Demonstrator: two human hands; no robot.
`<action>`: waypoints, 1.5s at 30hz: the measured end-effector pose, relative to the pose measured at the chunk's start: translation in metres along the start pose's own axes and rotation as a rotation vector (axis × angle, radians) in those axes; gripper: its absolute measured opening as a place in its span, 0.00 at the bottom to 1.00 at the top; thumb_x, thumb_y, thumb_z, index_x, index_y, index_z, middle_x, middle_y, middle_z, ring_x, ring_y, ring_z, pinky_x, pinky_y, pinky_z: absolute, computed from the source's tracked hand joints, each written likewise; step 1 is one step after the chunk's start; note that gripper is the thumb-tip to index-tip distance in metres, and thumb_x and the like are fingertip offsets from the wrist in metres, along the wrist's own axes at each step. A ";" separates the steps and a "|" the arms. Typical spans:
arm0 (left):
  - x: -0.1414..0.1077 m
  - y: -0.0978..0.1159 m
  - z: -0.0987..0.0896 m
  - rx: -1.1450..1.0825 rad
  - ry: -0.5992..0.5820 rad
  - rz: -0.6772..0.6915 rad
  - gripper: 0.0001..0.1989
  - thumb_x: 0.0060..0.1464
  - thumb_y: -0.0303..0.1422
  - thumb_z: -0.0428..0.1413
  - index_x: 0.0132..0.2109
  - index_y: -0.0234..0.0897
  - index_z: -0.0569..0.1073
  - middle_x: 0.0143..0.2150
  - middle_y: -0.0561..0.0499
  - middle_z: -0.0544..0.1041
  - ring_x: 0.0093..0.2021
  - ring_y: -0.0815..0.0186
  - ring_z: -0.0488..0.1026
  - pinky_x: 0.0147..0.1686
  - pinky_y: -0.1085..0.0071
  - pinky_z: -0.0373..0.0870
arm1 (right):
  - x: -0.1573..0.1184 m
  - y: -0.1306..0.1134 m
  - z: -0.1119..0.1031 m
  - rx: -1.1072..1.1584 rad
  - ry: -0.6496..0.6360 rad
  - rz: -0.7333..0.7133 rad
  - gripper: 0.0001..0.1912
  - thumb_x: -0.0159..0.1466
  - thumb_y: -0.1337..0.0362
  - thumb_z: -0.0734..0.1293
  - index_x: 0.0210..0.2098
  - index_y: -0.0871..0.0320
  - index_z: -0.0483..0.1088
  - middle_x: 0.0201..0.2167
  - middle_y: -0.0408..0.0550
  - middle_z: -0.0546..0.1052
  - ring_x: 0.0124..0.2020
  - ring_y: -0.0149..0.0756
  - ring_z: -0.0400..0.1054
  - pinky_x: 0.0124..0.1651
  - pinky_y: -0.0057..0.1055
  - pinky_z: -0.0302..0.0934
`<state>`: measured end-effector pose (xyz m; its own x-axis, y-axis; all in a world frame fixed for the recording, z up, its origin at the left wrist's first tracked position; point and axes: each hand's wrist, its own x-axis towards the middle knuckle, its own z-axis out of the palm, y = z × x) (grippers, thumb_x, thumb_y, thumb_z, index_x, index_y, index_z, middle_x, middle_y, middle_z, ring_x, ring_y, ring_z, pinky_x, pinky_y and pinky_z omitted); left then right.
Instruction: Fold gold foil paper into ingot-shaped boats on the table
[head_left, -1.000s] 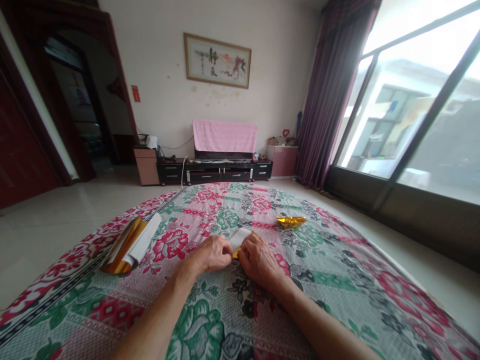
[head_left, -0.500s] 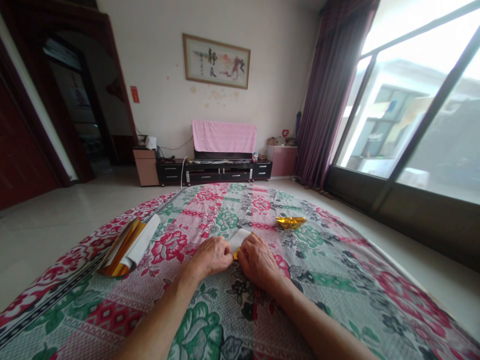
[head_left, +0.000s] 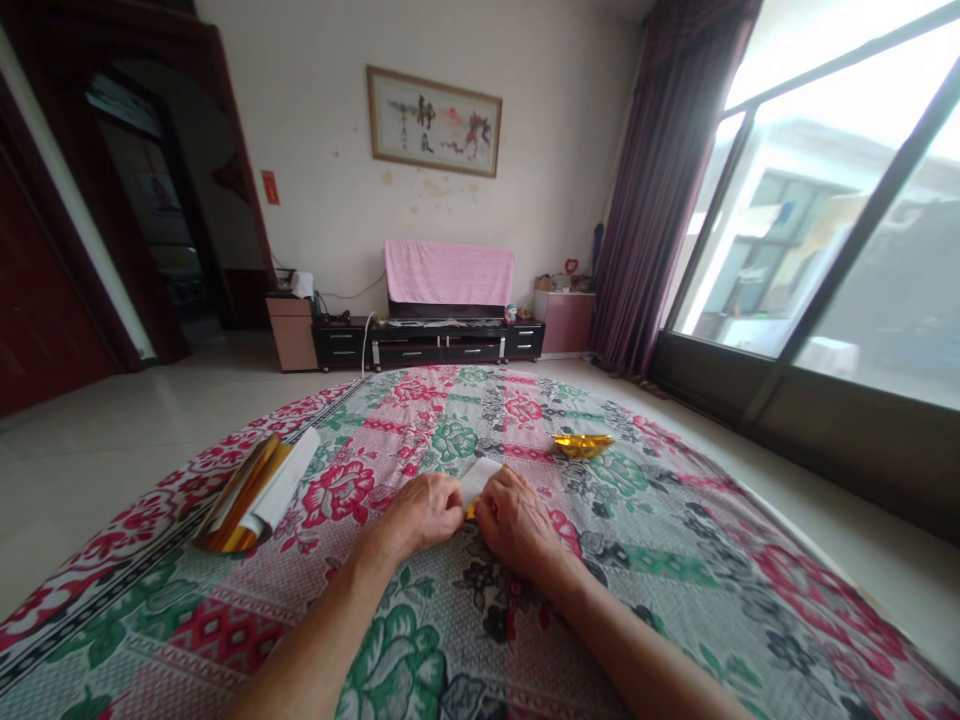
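Note:
Between my two hands lies a sheet of gold foil paper (head_left: 482, 477), its white back facing up and a strip of gold showing at the near edge. My left hand (head_left: 427, 515) is closed on the sheet's left side, fingers curled down. On the right side, my right hand (head_left: 517, 515) presses with bent fingers and covers part of the paper. Both sets of fingertips are partly hidden. Beyond my right hand sits a folded gold paper ingot (head_left: 583, 445). Far to the left rests a curled stack of gold and white paper sheets (head_left: 251, 500).
A flowered cloth (head_left: 397, 650) in red, green and grey covers the round table. Past it stand a low black TV cabinet (head_left: 439, 350) and a television under a pink cloth (head_left: 448, 270). A purple curtain (head_left: 637, 200) hangs beside the large window at right.
My hands hold almost the same pose on the foil paper, with only a tiny shift of the fingers. The ingot and the stack of sheets have stayed put.

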<state>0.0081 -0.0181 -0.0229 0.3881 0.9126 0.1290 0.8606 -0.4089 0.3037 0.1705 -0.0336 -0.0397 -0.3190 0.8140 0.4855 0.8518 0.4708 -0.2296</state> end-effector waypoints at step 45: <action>-0.004 0.005 -0.001 0.000 0.018 -0.043 0.08 0.47 0.31 0.49 0.31 0.38 0.73 0.32 0.50 0.74 0.32 0.67 0.69 0.31 0.73 0.61 | 0.001 0.002 0.004 0.057 0.022 0.068 0.05 0.57 0.69 0.61 0.25 0.60 0.64 0.31 0.47 0.66 0.33 0.32 0.59 0.37 0.27 0.51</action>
<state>0.0106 -0.0237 -0.0212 0.3451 0.9292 0.1324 0.8763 -0.3695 0.3092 0.1700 -0.0308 -0.0432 -0.2517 0.8371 0.4857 0.8458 0.4342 -0.3099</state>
